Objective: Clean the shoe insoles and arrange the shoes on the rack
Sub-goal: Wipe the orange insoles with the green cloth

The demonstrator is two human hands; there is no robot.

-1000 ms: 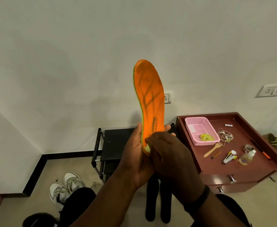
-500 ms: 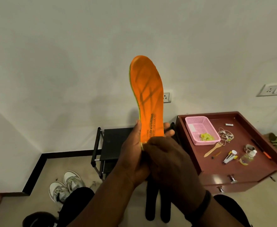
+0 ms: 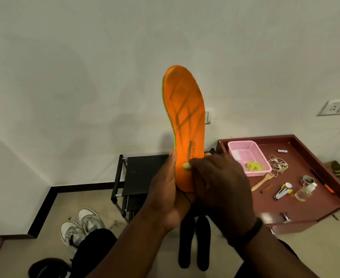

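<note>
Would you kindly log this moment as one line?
left hand holds orange insole upright | right hand rubs small yellow wad on heel

Pink basket (image 3: 237, 147), wooden fork (image 3: 262, 181), sm. bottle (image 3: 304, 192) on maroon cabinet (image 3: 313, 171).

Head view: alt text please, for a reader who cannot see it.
The left hand holds an orange insole upright by its heel while the right hand presses a small yellowish wad against it. Behind stand a black shoe rack and a maroon table.
</note>
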